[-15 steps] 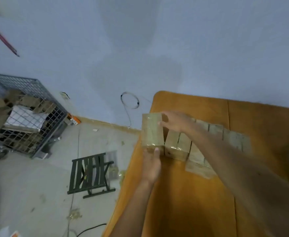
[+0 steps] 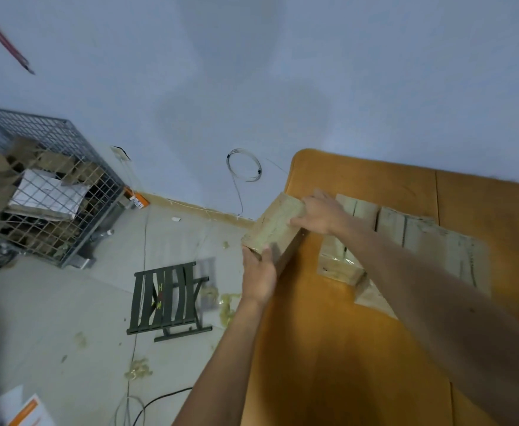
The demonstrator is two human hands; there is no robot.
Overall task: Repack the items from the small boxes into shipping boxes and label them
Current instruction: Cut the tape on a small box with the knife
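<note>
A small tan cardboard box [image 2: 275, 227] is tilted at the left edge of the orange table [image 2: 359, 348]. My left hand [image 2: 258, 273] grips its near lower corner from below. My right hand [image 2: 319, 215] holds its far upper end, fingers curled over the edge. To the right, a row of several more small taped boxes [image 2: 418, 238] lies on the table, partly hidden by my right forearm. One of them [image 2: 339, 265] sits just right of the held box.
A dark folding stool [image 2: 167, 298] stands on the floor left of the table. A wire cage [image 2: 46, 192] full of cardboard and paper stands at the far left. Cables, tape scraps and a wire coil [image 2: 244, 164] lie near the wall.
The held box has tipped from upright to slanted and moved slightly left, away from the row. Both hands have stayed on it.
</note>
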